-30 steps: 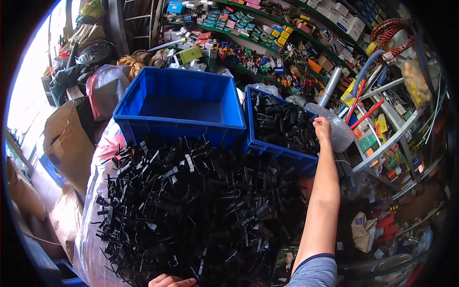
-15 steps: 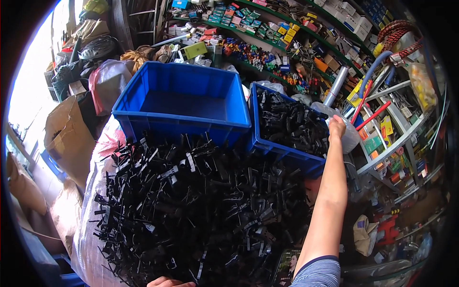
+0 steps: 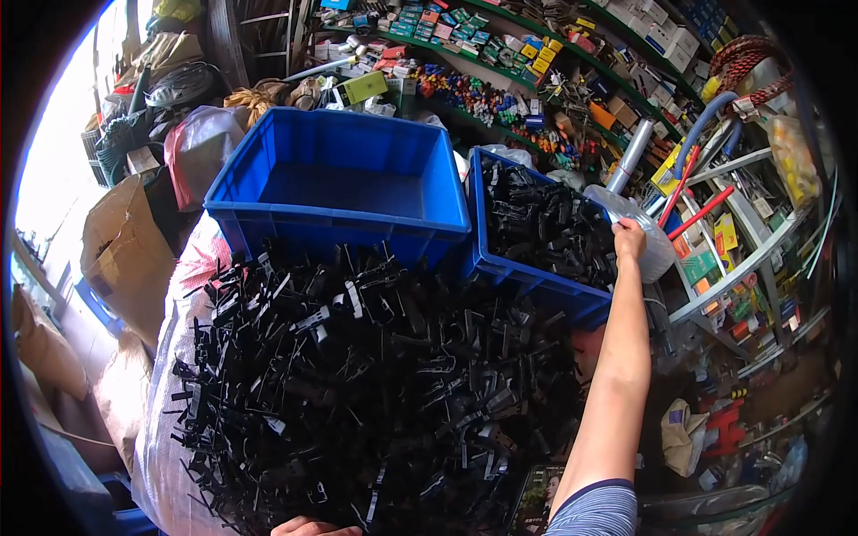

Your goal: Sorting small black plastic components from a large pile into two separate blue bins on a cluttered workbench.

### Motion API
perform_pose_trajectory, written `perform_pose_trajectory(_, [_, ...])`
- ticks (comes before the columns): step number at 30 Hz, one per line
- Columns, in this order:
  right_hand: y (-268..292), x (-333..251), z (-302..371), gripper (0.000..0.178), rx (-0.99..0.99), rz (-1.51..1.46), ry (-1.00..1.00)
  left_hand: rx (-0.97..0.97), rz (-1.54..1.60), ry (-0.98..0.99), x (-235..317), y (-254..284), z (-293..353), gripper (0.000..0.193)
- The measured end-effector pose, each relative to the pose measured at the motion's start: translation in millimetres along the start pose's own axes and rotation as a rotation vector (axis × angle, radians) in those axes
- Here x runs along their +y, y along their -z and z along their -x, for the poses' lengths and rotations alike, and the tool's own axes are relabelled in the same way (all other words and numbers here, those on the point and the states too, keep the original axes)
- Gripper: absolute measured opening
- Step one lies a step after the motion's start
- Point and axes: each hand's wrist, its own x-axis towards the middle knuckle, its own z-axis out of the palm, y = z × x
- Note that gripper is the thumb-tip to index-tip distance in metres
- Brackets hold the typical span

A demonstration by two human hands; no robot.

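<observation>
My right arm reaches forward past the pile, and my right hand (image 3: 630, 238) is closed, fingertips pinched at the edge of a clear plastic bag (image 3: 660, 256) beside the smaller blue bin (image 3: 545, 279). That bin holds many black plastic parts (image 3: 545, 214). A broad heap of similar black parts (image 3: 384, 384), thin and clip-like, spreads before me. At the lower edge my left hand (image 3: 315, 528) shows only in part, next to the heap; its fingers are mostly cut off.
A larger blue bin (image 3: 340, 219) stands left of the smaller one, nothing in it. White woven sacking (image 3: 165, 438) borders the heap. At right are a metal frame (image 3: 737, 272) and red handles (image 3: 702, 214). Shelves of small boxes (image 3: 465, 40) rise behind; a cardboard box (image 3: 130, 246) stands left.
The view has shifted slightly. My right hand stays at the clear plastic bag in nearly the same place, and my left hand remains at the lower edge.
</observation>
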Motion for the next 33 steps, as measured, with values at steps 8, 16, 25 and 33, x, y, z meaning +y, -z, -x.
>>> perform_pose_trajectory(8, [-3,8,-17,0.024,0.089,-0.028,-0.032,0.02,-0.04,-0.056,3,4,-2,0.023])
perform_pose_trajectory(16, [-16,2,-16,0.031,-0.251,-0.175,0.015,-0.011,-0.026,-0.046,-1,1,-4,0.023])
perform_pose_trajectory(25, [6,-16,-6,0.06,-0.379,-0.257,0.083,-0.025,-0.002,-0.023,1,0,-3,0.023])
perform_pose_trajectory(33, [108,-67,53,0.035,-0.439,-0.697,-0.083,-0.08,-0.055,0.001,-3,3,15,0.02])
